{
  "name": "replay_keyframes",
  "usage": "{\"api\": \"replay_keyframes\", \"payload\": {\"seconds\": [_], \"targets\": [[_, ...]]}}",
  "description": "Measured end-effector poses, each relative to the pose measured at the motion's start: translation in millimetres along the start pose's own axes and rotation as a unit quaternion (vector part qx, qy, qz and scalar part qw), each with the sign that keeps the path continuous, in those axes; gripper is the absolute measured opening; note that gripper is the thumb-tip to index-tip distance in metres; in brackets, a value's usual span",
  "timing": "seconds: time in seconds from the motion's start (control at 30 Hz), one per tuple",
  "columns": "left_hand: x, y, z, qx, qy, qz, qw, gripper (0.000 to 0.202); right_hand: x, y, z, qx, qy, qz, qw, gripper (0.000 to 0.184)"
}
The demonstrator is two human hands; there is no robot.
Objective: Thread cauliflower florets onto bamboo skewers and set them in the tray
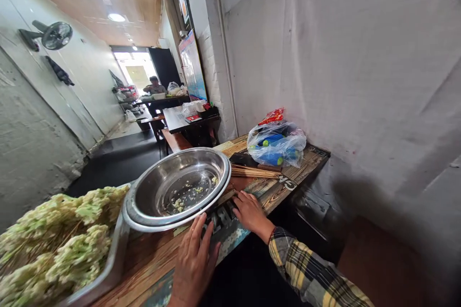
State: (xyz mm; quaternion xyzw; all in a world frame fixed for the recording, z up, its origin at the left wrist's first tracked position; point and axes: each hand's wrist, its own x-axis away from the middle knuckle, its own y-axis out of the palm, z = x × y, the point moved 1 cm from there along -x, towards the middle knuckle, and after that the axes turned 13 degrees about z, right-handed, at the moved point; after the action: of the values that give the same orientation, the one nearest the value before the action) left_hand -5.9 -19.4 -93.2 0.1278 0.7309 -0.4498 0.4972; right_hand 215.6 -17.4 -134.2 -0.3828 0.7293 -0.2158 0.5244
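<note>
Round stainless-steel bowl (151, 196): rim hides part of a dark metal object (221, 218), identity unclear; left hand (194, 259) flat and empty, fingertips at rim; right hand (250, 211) flat, empty, just beside.

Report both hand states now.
Left hand: open, flat on wooden table, fingers by steel bowl.
Right hand: open, palm down beside bowl, gripping nothing.

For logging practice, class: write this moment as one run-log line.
left hand: flat on wooden table by round steel bowl | right hand: resting on dark slotted metal block | bowl: few pale scraps
</note>
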Motion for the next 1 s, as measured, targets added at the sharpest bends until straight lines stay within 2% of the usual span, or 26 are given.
{"api": "replay_keyframes", "payload": {"seconds": [0.1,0.27,0.37,0.47,0.6,0.7,0.8,0.9,1.0], "targets": [[29,2.6,-12,0.02,-0.025,-0.04,0.999,0.045,-1,3,-1,0.034,-0.011,-0.008,0.999,0.04],[65,-2.1,-29,-0.001,-0.118,-0.055,0.991,0.052,1,10,1,0.074,-0.03,-0.013,0.997,0.035],[68,-11.6,-20,-0.014,-0.167,-0.091,0.982,0.052,11,15,3,0.071,-0.05,-0.014,0.996,0.034],[63,-13.0,-10,-0.009,-0.194,-0.15,0.969,0.054,17,21,11,0.06,-0.064,-0.004,0.996,0.037],[61,-12.3,-7,-0.011,-0.217,-0.157,0.963,0.056,16,24,21,0.099,-0.085,0.016,0.991,0.039],[65,-10.7,-13,-0.015,-0.219,-0.13,0.967,0.054,1,21,34,0.141,-0.086,0.015,0.986,0.044],[67,-3.7,-23,-0.014,-0.201,-0.101,0.974,0.054,-28,18,63,0.183,-0.048,0.017,0.982,0.05],[66,0.1,-27,-0.015,-0.189,-0.098,0.977,0.055,-55,15,94,0.206,-0.006,0.018,0.978,0.051],[64,-0.7,-26,-0.026,-0.186,-0.097,0.977,0.056,-71,14,114,0.209,0.011,0.008,0.978,0.048]]}}
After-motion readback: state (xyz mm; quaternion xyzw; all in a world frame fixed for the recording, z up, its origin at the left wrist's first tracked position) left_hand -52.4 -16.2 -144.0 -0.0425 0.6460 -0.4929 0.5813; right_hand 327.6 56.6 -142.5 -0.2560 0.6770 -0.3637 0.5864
